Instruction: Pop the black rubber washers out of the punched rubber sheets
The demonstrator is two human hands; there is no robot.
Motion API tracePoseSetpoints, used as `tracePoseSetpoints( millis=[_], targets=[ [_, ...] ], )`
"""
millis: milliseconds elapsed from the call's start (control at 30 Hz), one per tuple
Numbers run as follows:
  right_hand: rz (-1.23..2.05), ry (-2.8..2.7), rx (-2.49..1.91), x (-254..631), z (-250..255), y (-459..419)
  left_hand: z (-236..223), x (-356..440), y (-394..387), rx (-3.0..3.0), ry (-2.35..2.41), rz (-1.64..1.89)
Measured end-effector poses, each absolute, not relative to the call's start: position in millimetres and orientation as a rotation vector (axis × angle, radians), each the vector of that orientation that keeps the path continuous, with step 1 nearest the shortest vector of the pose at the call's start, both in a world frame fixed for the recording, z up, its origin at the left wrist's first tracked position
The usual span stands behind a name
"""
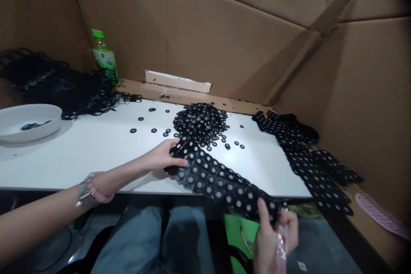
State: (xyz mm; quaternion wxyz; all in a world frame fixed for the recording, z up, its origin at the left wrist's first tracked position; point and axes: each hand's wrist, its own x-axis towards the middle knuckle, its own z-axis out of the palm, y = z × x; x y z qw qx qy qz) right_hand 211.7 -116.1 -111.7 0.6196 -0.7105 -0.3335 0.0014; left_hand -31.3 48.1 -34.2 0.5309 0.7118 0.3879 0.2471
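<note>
A long black rubber-like sheet [218, 182] with rows of pale round spots stretches slantwise between my hands, over the table's front edge. My left hand [167, 156] is closed on its far end, thumb on top, where the sheet is bunched or folded. My right hand [272, 233] pinches the near end, lower and to the right, beyond the table edge. A shiny pinkish strip [281, 246] lies along the right hand; what it is I cannot tell. Just behind the left hand rises a heap of small black rings [201, 120], with several loose ones around it on the white table [105, 150].
More spotted black sheets [308, 167] lie at the right, some overhanging the edge. Tangled black scrap [58, 83] sits at the back left beside a green-capped bottle [105, 58]. A white bowl [48, 122] holds some black pieces. Cardboard walls [224, 30] enclose the table.
</note>
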Motion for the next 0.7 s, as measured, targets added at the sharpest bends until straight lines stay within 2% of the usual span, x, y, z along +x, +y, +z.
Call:
tracePoseSetpoints(
  millis=[33, 67, 167, 267, 400, 500, 567, 700],
  targets=[
    [-0.166, -0.760, -1.681, 219.2, -97.1, -107.6, -37.0, -34.5, 47.9, 1.696, 0.945, 0.618],
    [-0.191, -0.841, -1.690, 226.9, -84.2, -97.2, -40.1, -37.5, 47.4, 1.695, 0.974, 0.638],
    [0.111, -1.144, -1.688, 248.3, -56.7, -65.4, -49.9, -45.6, 44.9, 1.736, 1.060, 0.682],
    [0.182, -1.039, -1.681, 252.6, -36.7, -45.6, -55.9, -51.1, 42.9, 1.834, 1.081, 0.723],
    [0.581, -1.014, -1.213, 207.3, -14.0, -26.1, -56.0, -54.2, 42.8, 1.938, 1.107, 0.688],
    [0.953, -0.994, -0.997, 154.7, -20.2, -2.3, -55.7, -54.4, 43.9, 1.952, 1.102, 0.674],
    [1.127, -0.995, -1.044, 129.1, -36.9, 13.9, -56.1, -54.4, 44.3, 1.964, 1.092, 0.672],
    [1.108, -1.192, -1.206, 113.0, -68.2, 27.2, -56.7, -55.3, 44.0, 1.982, 1.061, 0.662]
  ],
)
